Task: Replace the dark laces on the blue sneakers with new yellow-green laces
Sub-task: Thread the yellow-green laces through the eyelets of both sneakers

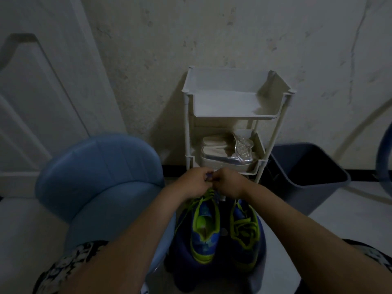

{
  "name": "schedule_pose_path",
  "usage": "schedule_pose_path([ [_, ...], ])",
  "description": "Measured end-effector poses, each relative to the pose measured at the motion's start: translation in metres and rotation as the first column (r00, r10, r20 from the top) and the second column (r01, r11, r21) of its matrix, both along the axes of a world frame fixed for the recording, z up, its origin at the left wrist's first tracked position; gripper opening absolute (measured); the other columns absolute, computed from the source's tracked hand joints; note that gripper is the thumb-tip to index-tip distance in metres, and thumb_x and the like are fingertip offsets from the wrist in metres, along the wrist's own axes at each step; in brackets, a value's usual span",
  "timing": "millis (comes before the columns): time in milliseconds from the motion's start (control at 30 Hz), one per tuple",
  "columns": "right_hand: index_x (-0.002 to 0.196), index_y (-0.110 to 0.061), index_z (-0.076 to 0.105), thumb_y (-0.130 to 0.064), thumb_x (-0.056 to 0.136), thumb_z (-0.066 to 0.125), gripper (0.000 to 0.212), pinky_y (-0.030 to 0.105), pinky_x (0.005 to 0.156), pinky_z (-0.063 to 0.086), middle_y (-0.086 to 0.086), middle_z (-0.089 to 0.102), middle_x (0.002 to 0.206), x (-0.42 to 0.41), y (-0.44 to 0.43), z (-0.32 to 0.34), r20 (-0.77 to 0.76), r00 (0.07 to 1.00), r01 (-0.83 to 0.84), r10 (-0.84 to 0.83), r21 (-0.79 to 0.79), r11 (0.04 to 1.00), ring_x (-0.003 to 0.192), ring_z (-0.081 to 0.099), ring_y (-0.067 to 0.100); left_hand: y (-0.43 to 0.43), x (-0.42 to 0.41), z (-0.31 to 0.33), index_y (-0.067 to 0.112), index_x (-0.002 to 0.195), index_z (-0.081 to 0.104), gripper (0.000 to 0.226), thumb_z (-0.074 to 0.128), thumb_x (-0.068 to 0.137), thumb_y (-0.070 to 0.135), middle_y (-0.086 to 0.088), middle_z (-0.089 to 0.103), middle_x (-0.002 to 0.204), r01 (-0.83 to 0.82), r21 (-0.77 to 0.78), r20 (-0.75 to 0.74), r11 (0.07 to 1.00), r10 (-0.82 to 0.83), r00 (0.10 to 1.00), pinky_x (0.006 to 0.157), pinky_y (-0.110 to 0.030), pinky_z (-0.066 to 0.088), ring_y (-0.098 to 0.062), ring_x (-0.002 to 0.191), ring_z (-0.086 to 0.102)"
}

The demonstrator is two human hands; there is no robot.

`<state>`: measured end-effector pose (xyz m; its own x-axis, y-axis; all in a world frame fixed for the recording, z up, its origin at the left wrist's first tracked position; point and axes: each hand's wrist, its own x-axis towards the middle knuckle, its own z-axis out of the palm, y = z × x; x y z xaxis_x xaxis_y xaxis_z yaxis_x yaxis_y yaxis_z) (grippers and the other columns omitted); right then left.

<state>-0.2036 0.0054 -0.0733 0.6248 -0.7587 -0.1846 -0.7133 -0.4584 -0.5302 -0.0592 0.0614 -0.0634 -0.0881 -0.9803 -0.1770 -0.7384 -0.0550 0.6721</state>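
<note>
Blue-upholstered stool (99,166) sits left. My left hand (194,181) and right hand (230,183) meet, both grips pinching a purplish tip (210,177) over the left sneaker (204,230), which runs lengthwise away from me. Its yellow-green lace (207,193) lies just beneath, equally near both hands.

Ahead of me: white plastic tiered rack (233,118) against the wall, silver platform sandals (224,159) on its middle shelf. Blue padded chair (99,166) to my left; dark grey plastic bin (297,188) to my right.
</note>
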Motion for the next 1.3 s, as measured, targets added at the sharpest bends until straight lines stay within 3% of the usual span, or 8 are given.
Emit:
schedule_pose_path([
  [67,0.082,-0.020,0.076,-0.024,0.087,0.068,0.010,0.025,0.063,0.049,-0.005,0.067,0.067,-0.005,-0.001,0.003,0.049,0.996,0.075,-0.075,0.005,0.997,0.062,0.061,0.007,-0.002,0.003,-0.001,0.019,0.090,0.069,0.006,0.063,0.087,0.019,0.002,0.064,0.079,-0.040,0.051,-0.007,0.998,0.040,0.999,0.065,-0.024,0.047,-0.015,0.078,0.064],
  [167,0.075,-0.022,0.077,-0.033,0.081,0.074,0.013,0.019,0.052,0.043,-0.013,0.062,0.054,-0.009,0.000,0.007,0.062,0.986,0.156,-0.153,-0.056,0.986,0.054,0.059,-0.001,-0.002,0.006,0.000,0.012,0.085,0.075,0.016,0.063,0.088,0.023,-0.008,0.069,0.079,-0.057,0.081,-0.001,0.995,0.058,0.998,0.063,-0.028,0.048,-0.014,0.067,0.062],
  [400,0.090,-0.022,0.076,-0.034,0.085,0.069,0.014,0.032,0.079,0.055,0.001,0.073,0.093,-0.010,0.008,0.003,-0.135,0.990,0.021,-0.027,-0.046,0.999,0.088,0.067,0.014,0.000,0.015,-0.004,0.007,0.074,0.072,0.026,0.054,0.089,0.018,-0.011,0.071,0.082,-0.151,0.031,0.178,0.988,0.144,0.973,0.080,-0.039,0.057,-0.023,0.079,0.067],
  [567,0.084,-0.029,0.058,-0.055,0.080,0.069,0.029,0.027,0.074,0.045,-0.004,0.056,0.088,-0.008,0.017,-0.003,-0.295,0.955,0.041,-0.030,0.031,0.999,0.087,0.056,0.014,0.005,0.014,-0.009,0.017,0.058,0.061,0.030,0.056,0.087,0.023,0.000,0.070,0.073,-0.089,0.053,0.236,0.995,0.074,0.969,0.079,-0.037,0.056,-0.016,0.076,0.067],
  [733,0.067,-0.017,0.059,-0.031,0.084,0.068,0.024,0.027,0.068,0.046,0.001,0.058,0.075,-0.009,0.017,-0.002,-0.271,0.962,0.056,-0.029,0.091,0.994,0.081,0.060,0.017,0.008,0.009,-0.017,0.023,0.071,0.066,0.022,0.056,0.090,0.026,0.007,0.072,0.084,-0.032,0.082,0.291,0.996,0.006,0.957,0.079,-0.031,0.053,-0.012,0.083,0.065],
  [900,0.094,0.000,0.073,-0.026,0.075,0.067,0.032,0.042,0.083,0.057,0.016,0.072,0.094,-0.013,0.006,-0.009,-0.210,0.975,0.112,-0.073,0.177,0.978,0.095,0.068,0.030,0.012,0.002,-0.027,0.026,0.070,0.066,0.018,0.058,0.086,0.029,0.008,0.071,0.089,0.016,0.046,0.373,0.999,-0.032,0.927,0.079,-0.033,0.054,-0.015,0.087,0.064],
  [1000,0.095,0.004,0.073,-0.024,0.070,0.070,0.038,0.040,0.075,0.058,0.020,0.072,0.097,-0.014,0.003,-0.014,-0.173,0.979,0.145,-0.111,0.195,0.970,0.085,0.069,0.027,0.014,-0.002,-0.037,0.024,0.076,0.071,0.016,0.059,0.086,0.029,0.007,0.071,0.090,0.002,0.020,0.376,1.000,-0.010,0.927,0.079,-0.033,0.054,-0.017,0.089,0.065],
  [1300,0.091,0.005,0.073,-0.019,0.075,0.067,0.029,0.038,0.067,0.053,0.020,0.072,0.090,-0.014,0.004,-0.014,-0.188,0.973,0.172,-0.134,0.201,0.964,0.071,0.057,0.020,0.013,-0.006,-0.054,0.020,0.055,0.054,0.034,0.062,0.086,0.027,0.002,0.057,0.064,-0.077,-0.005,0.278,0.997,0.075,0.958,0.062,-0.029,0.045,-0.020,0.073,0.061],
])
